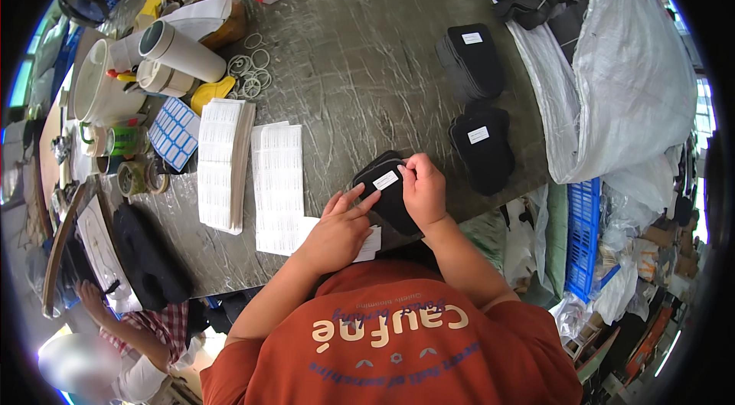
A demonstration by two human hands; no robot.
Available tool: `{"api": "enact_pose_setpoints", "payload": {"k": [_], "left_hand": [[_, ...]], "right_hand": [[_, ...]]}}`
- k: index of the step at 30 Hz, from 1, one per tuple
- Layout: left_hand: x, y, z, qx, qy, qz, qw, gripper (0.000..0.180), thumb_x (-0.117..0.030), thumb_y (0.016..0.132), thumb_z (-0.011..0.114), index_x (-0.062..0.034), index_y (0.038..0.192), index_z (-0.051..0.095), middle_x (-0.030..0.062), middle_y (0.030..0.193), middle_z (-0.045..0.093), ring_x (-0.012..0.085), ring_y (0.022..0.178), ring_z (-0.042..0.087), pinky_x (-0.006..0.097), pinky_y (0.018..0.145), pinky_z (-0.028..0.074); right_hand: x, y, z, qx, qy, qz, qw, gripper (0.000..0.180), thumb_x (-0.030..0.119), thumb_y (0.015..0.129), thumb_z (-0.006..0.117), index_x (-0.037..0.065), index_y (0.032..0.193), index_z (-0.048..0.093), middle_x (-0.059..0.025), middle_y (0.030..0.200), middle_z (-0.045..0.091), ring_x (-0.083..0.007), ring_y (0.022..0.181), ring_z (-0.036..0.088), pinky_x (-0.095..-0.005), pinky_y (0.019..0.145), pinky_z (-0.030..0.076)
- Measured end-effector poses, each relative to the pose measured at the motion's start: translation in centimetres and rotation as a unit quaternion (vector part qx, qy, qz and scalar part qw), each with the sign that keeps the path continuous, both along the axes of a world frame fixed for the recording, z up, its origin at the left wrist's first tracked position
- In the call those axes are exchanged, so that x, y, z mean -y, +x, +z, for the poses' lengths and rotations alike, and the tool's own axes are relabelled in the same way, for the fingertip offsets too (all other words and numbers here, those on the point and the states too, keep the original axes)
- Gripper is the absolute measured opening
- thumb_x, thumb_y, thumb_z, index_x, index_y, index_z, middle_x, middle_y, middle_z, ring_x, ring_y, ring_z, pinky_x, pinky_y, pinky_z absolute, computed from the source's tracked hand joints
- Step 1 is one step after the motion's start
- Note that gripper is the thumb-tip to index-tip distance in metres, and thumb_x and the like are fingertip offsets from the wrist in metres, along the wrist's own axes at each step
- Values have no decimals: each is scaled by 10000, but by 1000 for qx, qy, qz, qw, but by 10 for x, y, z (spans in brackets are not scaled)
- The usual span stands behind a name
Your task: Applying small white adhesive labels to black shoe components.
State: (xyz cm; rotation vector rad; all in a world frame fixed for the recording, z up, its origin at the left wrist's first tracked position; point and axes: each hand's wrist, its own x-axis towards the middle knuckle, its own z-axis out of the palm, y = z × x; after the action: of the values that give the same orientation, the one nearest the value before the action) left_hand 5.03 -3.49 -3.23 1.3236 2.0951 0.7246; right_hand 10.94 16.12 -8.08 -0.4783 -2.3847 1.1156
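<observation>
Near the table's front edge lies a stack of black, insole-shaped pads (396, 210). A small white label (385, 180) is on its top pad. My left hand (342, 227) reaches in from the left with its fingers stretched out, the fingertips resting by the label's left end. At the label's right end, the thumb and forefinger of my right hand (424, 189) are pinched together on its corner. To the right are two more stacks of black pads, a near one (484, 156) and a far one (476, 64), each with a white label on top.
Left of my hands lie printed label sheets (278, 175) and a thicker sheet stack (222, 164). Beyond are rubber bands (251, 72), a white cup (182, 53) and tape rolls (132, 178). A white sack (624, 60) of dark pads stands right. Another person (142, 351) is lower left.
</observation>
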Motion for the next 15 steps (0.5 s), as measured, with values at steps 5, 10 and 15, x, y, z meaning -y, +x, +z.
{"api": "enact_pose_setpoints", "payload": {"k": [5,10,15], "left_hand": [[2,-3,-7,2,-11,8,1000,114,-118,864,621,-5,876,633,108,1440,462,340,1376,337,528,1120,272],[-4,-7,-5,90,70,115,987,124,-84,878,612,33,836,620,150,1248,616,344,1207,518,444,1015,405],[-11,-5,-4,176,110,251,946,116,-69,891,606,33,838,621,161,1084,680,313,1010,610,391,908,468]], "right_hand": [[-30,2,36,30,-57,-50,997,150,15,872,622,40,865,474,-148,679,532,-316,578,552,-384,557,458],[-104,5,83,15,165,-171,971,152,21,845,644,38,946,532,-144,895,575,-316,822,563,-416,770,458],[-50,11,75,85,53,93,991,171,72,762,721,47,898,621,-122,927,593,-318,963,555,-411,857,438]]}}
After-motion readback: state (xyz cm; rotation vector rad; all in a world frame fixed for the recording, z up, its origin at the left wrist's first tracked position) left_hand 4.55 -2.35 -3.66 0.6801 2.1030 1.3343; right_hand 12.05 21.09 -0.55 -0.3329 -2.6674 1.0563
